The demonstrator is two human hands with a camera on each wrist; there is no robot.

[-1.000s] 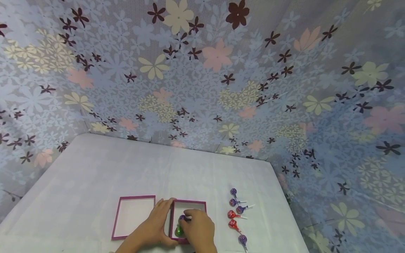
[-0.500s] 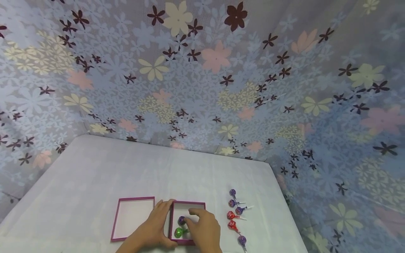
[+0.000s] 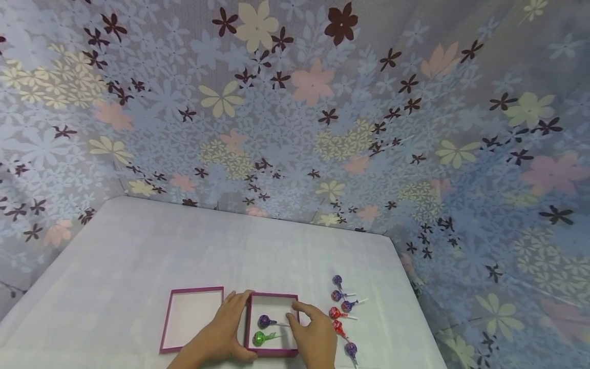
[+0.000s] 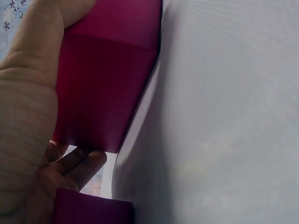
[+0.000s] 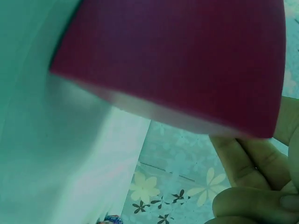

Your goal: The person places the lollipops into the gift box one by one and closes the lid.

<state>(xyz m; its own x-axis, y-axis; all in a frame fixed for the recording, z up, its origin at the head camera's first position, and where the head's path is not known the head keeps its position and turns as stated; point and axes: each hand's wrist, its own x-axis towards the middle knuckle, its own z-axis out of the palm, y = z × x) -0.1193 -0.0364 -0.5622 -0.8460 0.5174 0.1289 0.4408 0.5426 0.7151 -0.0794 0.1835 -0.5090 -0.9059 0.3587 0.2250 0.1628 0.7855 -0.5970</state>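
A magenta-edged box (image 3: 275, 353) with a white inside stands on the white table. My left hand (image 3: 225, 329) grips it by the left side, thumb at the front corner and fingertips at the back corner; the left wrist view shows the magenta walls (image 4: 98, 88) under that hand. Inside the box lie a purple lollipop (image 3: 264, 322) and a green lollipop (image 3: 259, 338), side by side, sticks pointing right. My right hand (image 3: 319, 335) hovers over the box's right wall, thumb and forefinger apart, thumb close to the purple lollipop's stick end. Its other fingers (image 5: 247, 205) are loosely bent.
Left of my left hand lies a matching shallow tray or lid (image 3: 191, 320). Right of the box, loose lollipops form a rough column: several purple ones (image 3: 349, 306) and two red ones, the upper red lollipop (image 3: 334, 312) and the lower red lollipop (image 3: 338, 327). Flowered cloth (image 3: 276, 128) hangs behind the table.
My right hand has let go of the purple lollipop inside the box and drawn back to the right, uncovering both lollipops. The left hand keeps its place on the box.
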